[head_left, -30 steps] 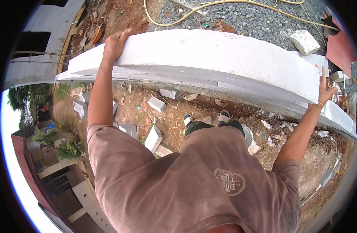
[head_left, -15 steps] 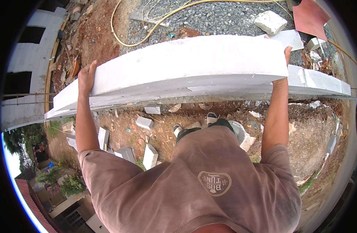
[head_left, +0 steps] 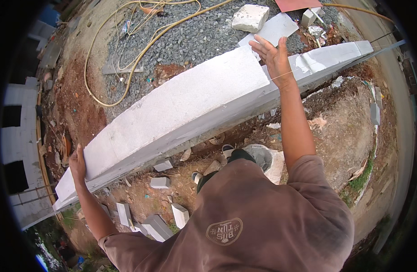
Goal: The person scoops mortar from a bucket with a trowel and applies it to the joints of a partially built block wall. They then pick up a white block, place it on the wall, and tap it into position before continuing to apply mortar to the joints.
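Note:
A low wall of white lightweight blocks runs slantwise before me, its raised top course [head_left: 181, 97] reaching from lower left to upper right. My left hand [head_left: 77, 164] rests against the left end of that course, thumb up along the edge; its other fingers are partly hidden. Beyond the course's right end, my right hand [head_left: 276, 61] is raised with palm and fingers spread, holding nothing. A thin string crosses at its wrist. Farther right, the lower course [head_left: 328, 59] of the wall continues, with a pale smear on top.
Behind the wall lie grey gravel [head_left: 190, 45], a yellow hose [head_left: 140, 56], a rough white block chunk [head_left: 250, 18] and a reddish sheet [head_left: 298, 4]. Cut blocks [head_left: 157, 227] are scattered on the soil at my left. Near my feet stands a bucket [head_left: 261, 156] of grey stuff.
My view has turned, so the wall now slants up to the right. My right hand has come off the top course's end and opened; my left hand stays at the other end.

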Action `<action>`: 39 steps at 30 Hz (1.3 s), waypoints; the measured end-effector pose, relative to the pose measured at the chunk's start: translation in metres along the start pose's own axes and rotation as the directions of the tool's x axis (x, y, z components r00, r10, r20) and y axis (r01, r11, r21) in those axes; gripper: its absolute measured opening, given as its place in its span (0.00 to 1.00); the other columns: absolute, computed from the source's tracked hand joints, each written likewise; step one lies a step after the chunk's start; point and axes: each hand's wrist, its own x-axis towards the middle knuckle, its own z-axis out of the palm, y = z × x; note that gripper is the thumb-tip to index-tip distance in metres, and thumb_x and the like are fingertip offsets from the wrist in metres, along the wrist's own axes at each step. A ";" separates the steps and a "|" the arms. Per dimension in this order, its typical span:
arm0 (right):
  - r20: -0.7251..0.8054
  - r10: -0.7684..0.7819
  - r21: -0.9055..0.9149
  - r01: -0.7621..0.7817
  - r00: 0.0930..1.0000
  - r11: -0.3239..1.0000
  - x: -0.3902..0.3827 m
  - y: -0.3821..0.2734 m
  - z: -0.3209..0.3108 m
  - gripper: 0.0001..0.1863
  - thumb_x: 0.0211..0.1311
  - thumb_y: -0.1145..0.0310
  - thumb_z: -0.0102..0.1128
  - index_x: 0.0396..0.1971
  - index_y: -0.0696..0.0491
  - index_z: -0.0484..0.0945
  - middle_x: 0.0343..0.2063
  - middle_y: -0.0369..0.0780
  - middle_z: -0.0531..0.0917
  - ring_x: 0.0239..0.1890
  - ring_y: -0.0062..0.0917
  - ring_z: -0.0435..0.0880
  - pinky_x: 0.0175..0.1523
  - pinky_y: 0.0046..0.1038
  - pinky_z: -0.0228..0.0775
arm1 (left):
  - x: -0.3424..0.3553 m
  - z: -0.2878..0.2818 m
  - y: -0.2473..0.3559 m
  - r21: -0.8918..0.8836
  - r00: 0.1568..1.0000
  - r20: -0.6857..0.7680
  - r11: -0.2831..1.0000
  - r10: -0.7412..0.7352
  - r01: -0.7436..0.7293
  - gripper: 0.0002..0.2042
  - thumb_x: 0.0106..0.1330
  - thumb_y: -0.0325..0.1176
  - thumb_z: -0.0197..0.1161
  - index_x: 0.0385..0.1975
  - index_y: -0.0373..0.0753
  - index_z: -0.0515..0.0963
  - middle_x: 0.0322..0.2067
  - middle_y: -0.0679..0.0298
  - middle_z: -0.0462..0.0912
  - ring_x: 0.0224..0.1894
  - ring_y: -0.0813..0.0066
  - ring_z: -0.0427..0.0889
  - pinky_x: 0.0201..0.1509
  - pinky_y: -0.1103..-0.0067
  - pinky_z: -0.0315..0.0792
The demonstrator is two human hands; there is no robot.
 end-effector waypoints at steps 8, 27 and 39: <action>0.048 -0.074 0.019 0.073 0.996 0.997 0.008 0.010 0.013 0.49 0.62 0.33 0.11 0.60 0.62 0.62 0.55 0.51 0.71 0.61 0.38 0.65 0.69 0.36 0.42 | -0.006 0.005 -0.027 -0.072 0.988 -0.105 0.990 0.115 -0.123 0.23 0.71 0.46 0.48 0.30 0.28 0.74 0.22 0.63 0.72 0.29 0.78 0.66 0.35 0.77 0.66; 0.150 0.031 0.514 -0.105 0.988 0.851 0.006 0.040 0.040 0.30 0.68 0.45 0.35 0.35 0.58 0.79 0.31 0.43 0.83 0.32 0.25 0.82 0.38 0.29 0.76 | 0.004 0.003 -0.051 -0.105 0.999 -0.031 0.994 -0.033 0.029 0.22 0.73 0.46 0.43 0.34 0.29 0.74 0.27 0.64 0.74 0.31 0.77 0.69 0.38 0.80 0.67; -0.070 0.209 0.397 -0.165 0.975 0.903 0.006 0.033 0.044 0.27 0.67 0.46 0.39 0.36 0.54 0.79 0.29 0.41 0.81 0.34 0.22 0.79 0.41 0.27 0.71 | -0.013 -0.001 -0.010 0.061 0.937 0.077 0.936 0.341 -0.346 0.45 0.56 0.73 0.42 0.60 0.35 0.65 0.58 0.50 0.67 0.62 0.57 0.64 0.65 0.63 0.54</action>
